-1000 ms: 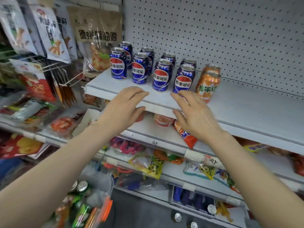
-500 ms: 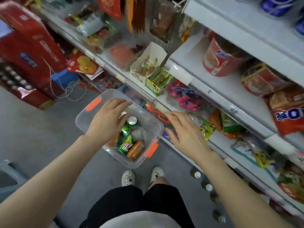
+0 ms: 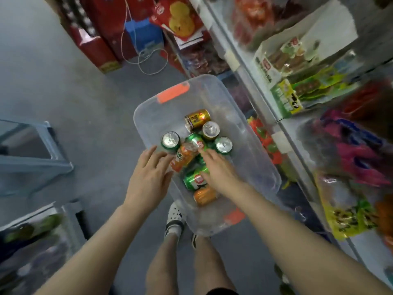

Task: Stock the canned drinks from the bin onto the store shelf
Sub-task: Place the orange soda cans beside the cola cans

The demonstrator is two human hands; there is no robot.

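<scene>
A clear plastic bin (image 3: 148,116) with orange latches stands on the floor beside the shelves. Inside lie several cans: a gold can (image 3: 196,118), upright green cans (image 3: 170,141), an orange can (image 3: 182,156) lying on its side, and another orange can (image 3: 204,195) nearer me. My left hand (image 3: 148,177) hovers over the bin's left wall with straight fingers, its tips by the upright green can. My right hand (image 3: 221,171) reaches into the bin with fingers extended over a lying green can (image 3: 194,180). Neither hand holds anything.
Store shelves (image 3: 282,137) packed with snack bags run along the right. Red cartons (image 3: 95,47) and a blue box with a white cord stand at the far end of the aisle. A glass cabinet (image 3: 36,158) sits left. My feet stand just behind the bin.
My view has swung from the top shelf with its blue cans down to the bin on the floor. Both hands came down from the shelf edge into the bin.
</scene>
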